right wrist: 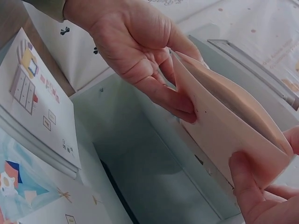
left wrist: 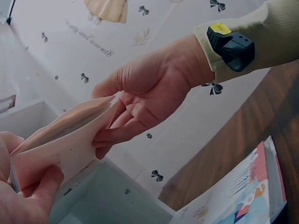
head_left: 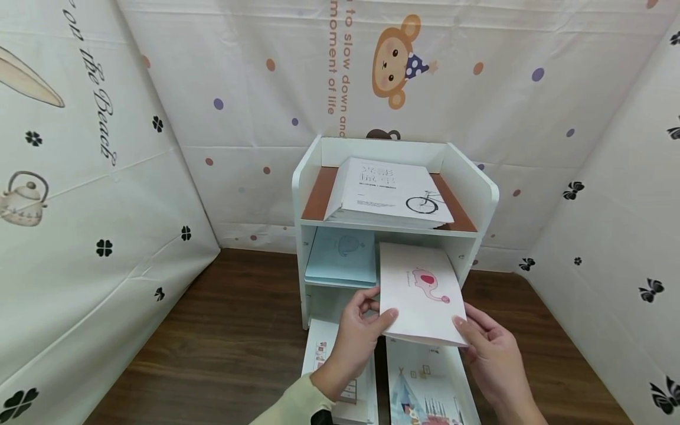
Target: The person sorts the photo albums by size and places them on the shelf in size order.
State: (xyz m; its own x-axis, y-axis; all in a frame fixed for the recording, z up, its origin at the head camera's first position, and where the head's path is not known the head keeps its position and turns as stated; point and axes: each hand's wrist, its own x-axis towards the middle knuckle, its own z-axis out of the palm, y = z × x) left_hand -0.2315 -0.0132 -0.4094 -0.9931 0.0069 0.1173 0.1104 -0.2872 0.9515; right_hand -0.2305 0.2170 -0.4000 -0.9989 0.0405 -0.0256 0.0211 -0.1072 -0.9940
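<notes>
Both hands hold a pale pink notebook (head_left: 422, 295) with a red elephant on its cover, in front of the shelf's right middle compartment. My left hand (head_left: 358, 336) pinches its near left corner, thumb on the cover. At the near right corner my right hand (head_left: 494, 354) grips it, thumb on top and fingers beneath. In the right wrist view the notebook (right wrist: 229, 116) bows slightly, its page edges showing between the covers; the left hand (right wrist: 140, 56) is at the far end. The left wrist view shows the notebook (left wrist: 70, 135) from below, with the right hand (left wrist: 149, 88) beyond.
A white shelf unit (head_left: 480, 195) stands against a printed cloth backdrop (head_left: 255, 77). White books (head_left: 393, 189) with a bicycle picture lie on its top. A light blue notebook (head_left: 342, 254) lies in the left middle compartment. Printed white panels (head_left: 425, 378) extend below, above dark wood flooring (head_left: 228, 342).
</notes>
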